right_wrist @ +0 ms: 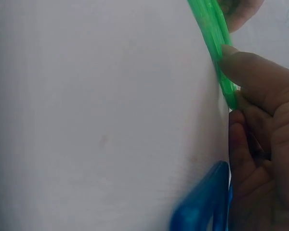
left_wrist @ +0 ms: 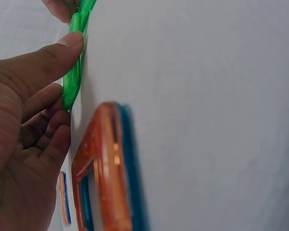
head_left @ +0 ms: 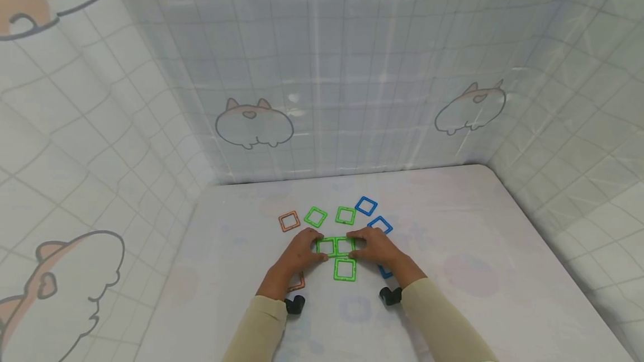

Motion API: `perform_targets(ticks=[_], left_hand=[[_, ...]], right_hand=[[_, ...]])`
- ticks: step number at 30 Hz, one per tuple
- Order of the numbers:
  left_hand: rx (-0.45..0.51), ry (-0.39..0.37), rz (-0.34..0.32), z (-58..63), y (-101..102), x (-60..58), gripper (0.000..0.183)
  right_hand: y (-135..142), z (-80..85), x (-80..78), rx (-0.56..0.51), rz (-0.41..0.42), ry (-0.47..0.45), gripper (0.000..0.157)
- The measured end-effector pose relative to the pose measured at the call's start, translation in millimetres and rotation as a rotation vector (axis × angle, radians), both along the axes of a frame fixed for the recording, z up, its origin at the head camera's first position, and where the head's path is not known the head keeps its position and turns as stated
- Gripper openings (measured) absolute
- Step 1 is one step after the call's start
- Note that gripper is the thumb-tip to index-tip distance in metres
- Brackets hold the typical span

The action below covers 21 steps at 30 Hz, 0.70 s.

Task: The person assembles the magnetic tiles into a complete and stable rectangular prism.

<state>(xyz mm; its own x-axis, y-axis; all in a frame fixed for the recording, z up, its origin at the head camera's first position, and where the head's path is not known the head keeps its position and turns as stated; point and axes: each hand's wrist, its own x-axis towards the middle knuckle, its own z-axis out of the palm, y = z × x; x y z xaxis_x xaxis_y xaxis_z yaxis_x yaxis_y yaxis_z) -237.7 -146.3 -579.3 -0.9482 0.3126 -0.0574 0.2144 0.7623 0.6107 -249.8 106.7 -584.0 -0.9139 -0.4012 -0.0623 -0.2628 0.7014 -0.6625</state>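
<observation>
Two green square frame tiles lie side by side at the middle of the table in the head view. My left hand (head_left: 303, 253) pinches the left green tile (left_wrist: 73, 79) by its outer side, thumb on the near edge and fingers beyond. On the other side, my right hand (head_left: 374, 246) grips the right green tile (right_wrist: 209, 29) the same way. Just below the pair, a third green tile (head_left: 345, 279) lies flat, close to the right one. An orange tile (left_wrist: 108, 159) sits by the left wrist, partly hidden in the head view. Beside the right wrist is a blue tile (right_wrist: 202, 207).
Beyond the hands lie another orange tile (head_left: 281, 222), two loose green tiles (head_left: 308, 210) and two blue tiles (head_left: 358, 201). Black wrist-worn pieces (head_left: 295, 305) show under both forearms. A patterned curtain (head_left: 342, 144) rises behind the table's back edge.
</observation>
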Motion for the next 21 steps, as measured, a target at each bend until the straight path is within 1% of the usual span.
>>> perform_targets(ticks=[9,16,21], left_hand=[[-0.053,0.006,-0.02,3.7,1.7,-2.7,0.058],[-0.046,-0.004,-0.012,3.1,0.9,0.1,0.058],[-0.057,0.009,-0.021,2.6,1.0,0.8,0.057]], right_hand=[[3.0,-5.8,-4.6,0.045,0.005,0.041,0.055],[3.0,-7.2,-3.8,0.029,0.021,0.037,0.055],[2.5,-8.2,-2.4,0.017,0.013,0.041,0.054]])
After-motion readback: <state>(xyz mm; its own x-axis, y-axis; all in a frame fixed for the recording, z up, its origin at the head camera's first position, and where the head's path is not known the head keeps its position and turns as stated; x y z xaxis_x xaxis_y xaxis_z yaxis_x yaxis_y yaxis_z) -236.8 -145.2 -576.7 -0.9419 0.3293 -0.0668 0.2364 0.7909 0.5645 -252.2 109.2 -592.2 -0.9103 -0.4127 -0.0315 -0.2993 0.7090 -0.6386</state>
